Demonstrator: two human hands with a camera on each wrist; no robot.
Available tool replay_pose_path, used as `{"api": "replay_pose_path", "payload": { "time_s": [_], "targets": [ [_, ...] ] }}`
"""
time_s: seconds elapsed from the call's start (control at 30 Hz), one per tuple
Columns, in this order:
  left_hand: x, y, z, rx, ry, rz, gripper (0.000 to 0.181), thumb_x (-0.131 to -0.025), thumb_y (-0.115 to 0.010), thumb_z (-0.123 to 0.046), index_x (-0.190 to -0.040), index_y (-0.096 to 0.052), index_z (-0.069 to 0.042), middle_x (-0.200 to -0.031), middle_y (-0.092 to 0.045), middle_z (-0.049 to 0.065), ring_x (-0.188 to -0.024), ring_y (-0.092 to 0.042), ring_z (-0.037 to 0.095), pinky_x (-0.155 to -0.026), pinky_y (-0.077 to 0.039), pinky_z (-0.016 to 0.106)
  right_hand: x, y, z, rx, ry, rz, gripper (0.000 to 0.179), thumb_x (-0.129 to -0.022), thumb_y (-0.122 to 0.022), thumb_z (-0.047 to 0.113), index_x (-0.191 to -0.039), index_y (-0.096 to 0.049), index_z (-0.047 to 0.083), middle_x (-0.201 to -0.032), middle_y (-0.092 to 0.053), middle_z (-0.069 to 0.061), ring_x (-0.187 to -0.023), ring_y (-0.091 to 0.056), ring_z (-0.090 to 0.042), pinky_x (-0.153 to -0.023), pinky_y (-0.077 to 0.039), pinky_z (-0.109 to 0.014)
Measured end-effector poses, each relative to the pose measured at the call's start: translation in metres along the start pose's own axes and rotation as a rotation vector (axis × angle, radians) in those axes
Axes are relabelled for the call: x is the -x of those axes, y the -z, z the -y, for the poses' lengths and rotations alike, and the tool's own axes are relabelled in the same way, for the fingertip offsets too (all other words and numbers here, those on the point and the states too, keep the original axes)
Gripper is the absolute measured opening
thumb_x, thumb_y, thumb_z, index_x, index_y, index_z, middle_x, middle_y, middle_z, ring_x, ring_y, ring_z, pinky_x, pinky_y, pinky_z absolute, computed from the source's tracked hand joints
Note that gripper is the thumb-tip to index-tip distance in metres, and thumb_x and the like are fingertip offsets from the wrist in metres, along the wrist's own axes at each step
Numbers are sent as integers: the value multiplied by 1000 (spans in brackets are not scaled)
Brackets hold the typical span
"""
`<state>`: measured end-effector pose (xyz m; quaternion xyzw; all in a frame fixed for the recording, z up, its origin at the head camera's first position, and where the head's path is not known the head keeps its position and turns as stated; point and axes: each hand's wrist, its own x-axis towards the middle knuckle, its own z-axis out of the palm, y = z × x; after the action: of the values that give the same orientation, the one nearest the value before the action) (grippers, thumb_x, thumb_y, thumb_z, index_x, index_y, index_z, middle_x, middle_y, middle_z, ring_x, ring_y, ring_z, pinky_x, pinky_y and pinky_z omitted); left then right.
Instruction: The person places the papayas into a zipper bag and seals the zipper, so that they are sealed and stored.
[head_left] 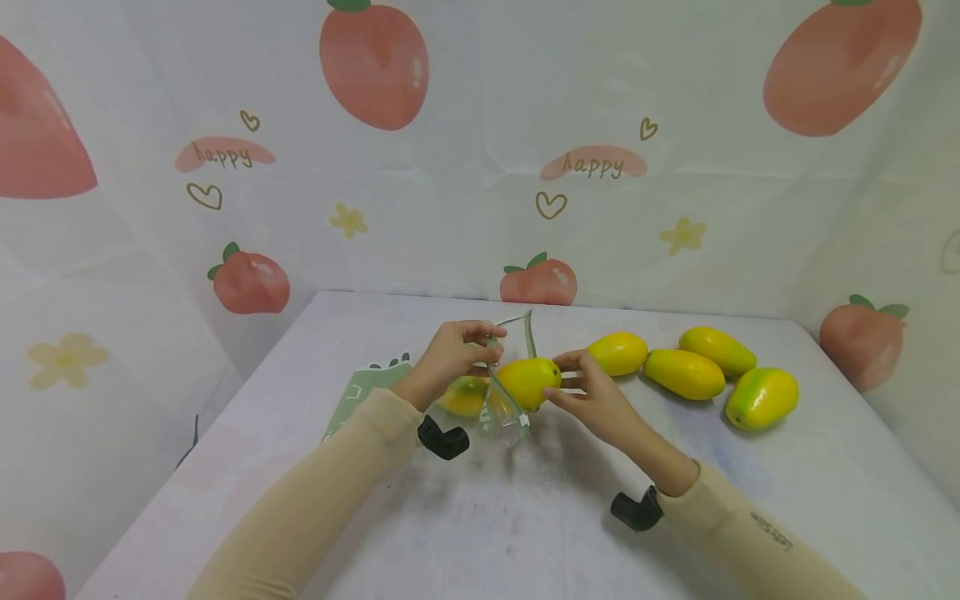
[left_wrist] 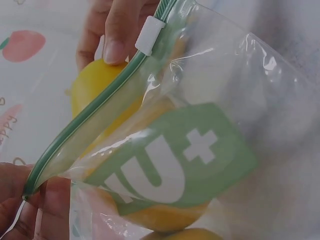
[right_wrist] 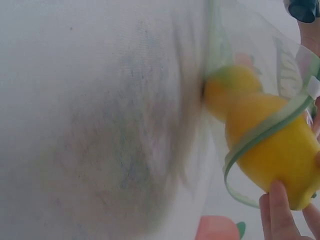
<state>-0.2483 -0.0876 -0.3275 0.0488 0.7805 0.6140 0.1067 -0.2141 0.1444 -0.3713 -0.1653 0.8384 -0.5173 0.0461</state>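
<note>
A clear zip bag with a green rim and a white slider hangs between the hands, its mouth facing right. My left hand pinches the bag's rim. My right hand holds a yellow mango by its outer end, fingertips and thumb on it. That mango lies partly inside the mouth, with the green rim crossing it in the right wrist view. Deeper inside the bag is another mango. In the left wrist view, the green printed label covers part of the fruit.
Several more mangoes lie on the white table to the right of my right hand. A flat green printed sheet or bag lies left of my left hand. A fruit-patterned cloth stands behind the table.
</note>
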Motion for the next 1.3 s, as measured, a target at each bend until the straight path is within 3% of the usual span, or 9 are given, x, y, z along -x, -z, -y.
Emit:
{"api": "replay_pose_path", "payload": {
  "time_s": [0.2, 0.4, 0.67, 1.3],
  "targets": [
    [-1, 0, 1, -4, -13, 4, 30, -89, -68, -7, -119, -67, -6, -97, -61, 8, -78, -61, 16, -75, -59, 31, -3, -5, -2, 46, 20, -26, 43, -93, -66, 17, -130, -50, 2, -126, -46, -23, -111, -61, -37, -90, -55, -43],
    [-1, -1, 2, 2, -17, 1, 28, -89, -68, -6, -116, -68, -7, -96, -62, 8, -79, -63, 17, -76, -59, 33, -6, -9, -3, 78, 17, -15, 43, -92, -66, 14, -132, -52, 3, -115, -57, -17, -109, -62, -33, -94, -53, -44],
    [0, -2, 1, 1, -32, -3, 26, -88, -68, -7, -115, -69, -8, -95, -60, 7, -80, -63, 17, -77, -59, 34, -9, -16, -4, 133, -21, 19, 40, -94, -63, 14, -132, -55, 5, -124, -61, -14, -115, -60, -31, -97, -51, -46],
    [-1, -2, 1, 2, -35, 1, 28, -89, -68, -6, -117, -68, -7, -98, -62, 8, -79, -62, 16, -77, -59, 35, -10, -20, -4, 132, 25, 72, 31, -96, -59, 10, -126, -60, 3, -126, -63, -12, -114, -61, -28, -94, -52, -44]
  ]
}}
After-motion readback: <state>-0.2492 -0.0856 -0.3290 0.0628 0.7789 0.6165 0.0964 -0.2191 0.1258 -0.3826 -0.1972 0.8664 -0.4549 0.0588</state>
